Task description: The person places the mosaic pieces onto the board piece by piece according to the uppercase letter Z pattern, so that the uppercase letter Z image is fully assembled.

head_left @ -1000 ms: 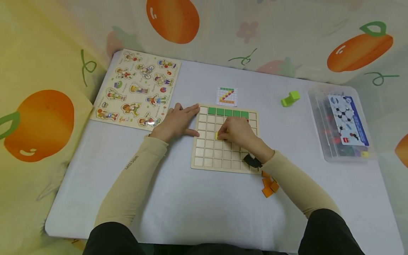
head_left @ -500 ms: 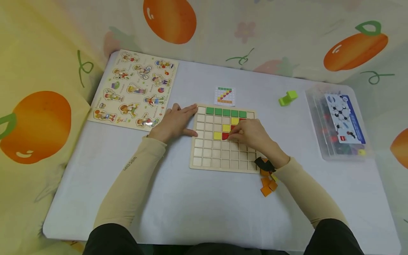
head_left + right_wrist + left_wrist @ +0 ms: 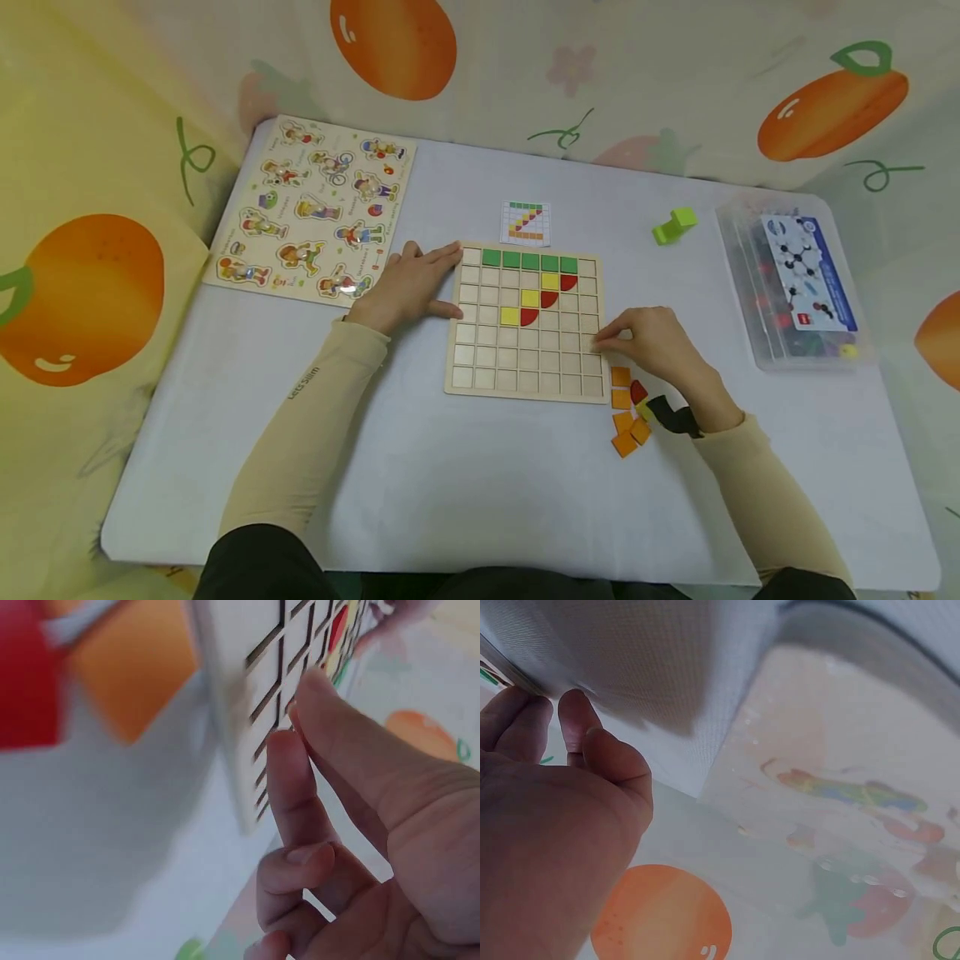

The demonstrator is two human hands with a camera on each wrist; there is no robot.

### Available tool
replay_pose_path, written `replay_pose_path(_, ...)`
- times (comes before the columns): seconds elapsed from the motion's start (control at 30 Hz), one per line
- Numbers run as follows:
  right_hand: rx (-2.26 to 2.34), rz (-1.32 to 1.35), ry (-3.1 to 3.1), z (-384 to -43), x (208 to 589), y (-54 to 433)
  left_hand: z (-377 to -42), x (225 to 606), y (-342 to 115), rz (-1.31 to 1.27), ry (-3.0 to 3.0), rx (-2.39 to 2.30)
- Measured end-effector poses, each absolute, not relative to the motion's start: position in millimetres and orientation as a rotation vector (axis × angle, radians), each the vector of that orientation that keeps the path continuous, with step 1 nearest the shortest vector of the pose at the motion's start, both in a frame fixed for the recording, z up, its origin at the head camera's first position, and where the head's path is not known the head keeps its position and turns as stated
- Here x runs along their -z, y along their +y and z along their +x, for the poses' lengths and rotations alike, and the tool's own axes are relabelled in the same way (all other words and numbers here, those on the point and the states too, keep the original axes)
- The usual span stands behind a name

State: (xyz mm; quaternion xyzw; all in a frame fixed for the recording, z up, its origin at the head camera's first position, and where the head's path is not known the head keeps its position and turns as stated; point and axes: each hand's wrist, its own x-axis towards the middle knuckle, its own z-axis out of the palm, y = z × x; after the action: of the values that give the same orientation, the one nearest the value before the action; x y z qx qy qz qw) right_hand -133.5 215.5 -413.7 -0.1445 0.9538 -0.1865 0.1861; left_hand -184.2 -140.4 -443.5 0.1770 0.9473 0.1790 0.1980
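Observation:
A wooden grid board lies mid-table. Its top row carries several green squares. Below them, yellow squares and red quarter-round tiles step down in a diagonal. My left hand rests against the board's left edge, thumb and fingers spread. Over the right edge is my right hand, thumb and forefinger close together; no tile shows between them in the right wrist view. Just below it lie loose orange squares, a red tile and a partly hidden yellow tile.
A small pattern card lies behind the board. The picture puzzle board sits at back left, near my left hand. At back right are a lime-green block and a clear plastic box.
My right hand has moved from the middle of the board to its right edge, uncovering the yellow and red tiles in the diagonal. The left hand has stayed in place.

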Motion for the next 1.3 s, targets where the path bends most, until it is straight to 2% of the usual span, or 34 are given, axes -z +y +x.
replay_pose_path(0.3,0.566,-0.256,2.608,-112,418,252,-185,444,-141,0.482,2.652,-0.488)
replay_pose_path(0.63,0.586,-0.207,2.615,-94,424,263,-185,446,-142,0.485,2.651,-0.485)
replay_pose_path(1.13,0.647,-0.227,2.568,-94,422,259,-184,448,-142,0.503,2.666,-0.481)
replay_pose_path(1.3,0.601,-0.159,2.629,-94,419,266,-185,448,-141,0.517,2.673,-0.477)
